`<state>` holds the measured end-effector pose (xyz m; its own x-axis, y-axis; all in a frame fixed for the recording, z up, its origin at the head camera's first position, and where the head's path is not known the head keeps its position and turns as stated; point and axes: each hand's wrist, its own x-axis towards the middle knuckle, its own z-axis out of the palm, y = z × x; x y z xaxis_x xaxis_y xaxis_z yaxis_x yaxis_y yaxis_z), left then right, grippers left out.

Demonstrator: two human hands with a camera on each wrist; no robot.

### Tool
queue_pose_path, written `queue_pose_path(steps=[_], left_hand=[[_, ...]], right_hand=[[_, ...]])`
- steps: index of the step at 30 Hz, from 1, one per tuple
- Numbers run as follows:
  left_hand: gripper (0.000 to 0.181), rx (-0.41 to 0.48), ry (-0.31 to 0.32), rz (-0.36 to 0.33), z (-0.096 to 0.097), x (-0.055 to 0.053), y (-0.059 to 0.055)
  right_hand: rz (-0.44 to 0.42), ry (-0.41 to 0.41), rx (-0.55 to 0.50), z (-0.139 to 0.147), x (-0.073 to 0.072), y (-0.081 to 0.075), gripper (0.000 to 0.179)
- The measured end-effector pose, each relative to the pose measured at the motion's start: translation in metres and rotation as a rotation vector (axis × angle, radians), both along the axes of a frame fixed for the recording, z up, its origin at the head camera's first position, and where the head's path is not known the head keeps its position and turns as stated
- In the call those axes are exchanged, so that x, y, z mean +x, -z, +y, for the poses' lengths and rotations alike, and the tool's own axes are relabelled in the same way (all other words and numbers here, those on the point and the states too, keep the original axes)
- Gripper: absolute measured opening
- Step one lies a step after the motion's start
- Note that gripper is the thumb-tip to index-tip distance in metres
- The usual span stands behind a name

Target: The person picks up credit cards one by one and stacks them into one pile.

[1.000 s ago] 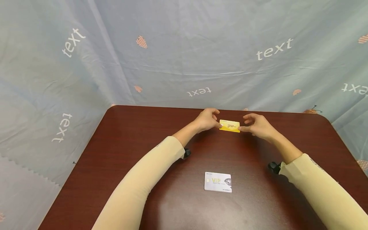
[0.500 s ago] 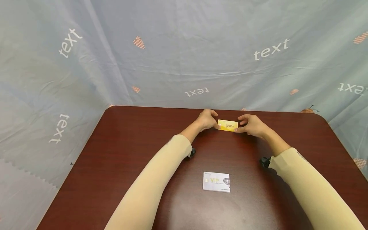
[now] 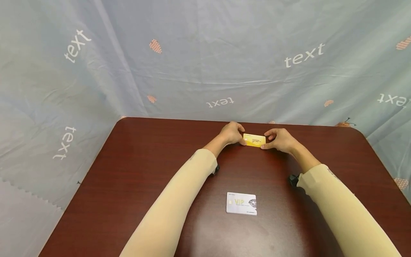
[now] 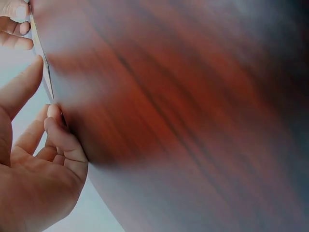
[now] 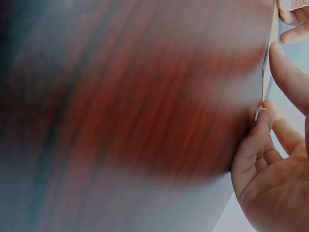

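A yellow card [image 3: 254,140] with a small print is held at the far side of the table, one hand at each short end. My left hand [image 3: 232,133] grips its left end, thumb on the near left corner and the other fingers bent behind. Likewise my right hand [image 3: 280,140] grips the right end, thumb at the near right corner. In the left wrist view the card [image 4: 47,72] shows almost edge-on, low over the tabletop; whether it touches the wood I cannot tell. Nearer to me lies a white VIP card [image 3: 241,203], untouched, printed side up.
The dark red-brown table [image 3: 154,153] has rounded far corners. Just behind its far edge hangs a grey-blue curtain [image 3: 192,64] printed with words and orange shapes. Dark wrist devices [image 3: 293,180] sit under both pale sleeves.
Both hands and the yellow card stay nearly in place. The right thumb has slid slightly inward along the card's near edge, and the forearms have drawn a little closer together. The white card has not moved.
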<state>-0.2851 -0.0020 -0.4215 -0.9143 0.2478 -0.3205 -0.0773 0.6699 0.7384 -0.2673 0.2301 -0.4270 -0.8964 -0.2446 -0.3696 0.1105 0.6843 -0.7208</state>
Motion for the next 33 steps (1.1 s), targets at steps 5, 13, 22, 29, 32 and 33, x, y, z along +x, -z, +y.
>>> queue_pose_path(steps=[5,13,22,29,32,33], left_hand=[[0.055,-0.038,0.015,0.034,0.0009,0.0007,-0.0013],[0.057,-0.068,0.056,0.053,0.0009,0.001,0.0006],[0.056,-0.099,0.061,0.048,0.0038,0.0038,-0.0013],[0.052,-0.132,0.085,0.057,0.0045,0.0049,-0.0025],[0.049,-0.135,0.091,0.065,0.0047,0.0048,-0.0023],[0.049,-0.134,0.09,0.065,0.0047,0.0048,-0.0024]], right_hand=[[0.038,0.003,0.004,-0.0015,-0.0012,0.0005,0.059],[0.025,0.008,-0.005,-0.0036,-0.0011,0.0002,0.056],[0.003,0.029,-0.011,-0.0038,0.0004,-0.0014,0.057],[0.015,0.021,-0.018,-0.0042,0.0011,-0.0012,0.057],[0.017,0.024,-0.022,-0.0045,0.0008,0.0003,0.056],[0.017,0.024,-0.024,-0.0044,0.0007,0.0005,0.056]])
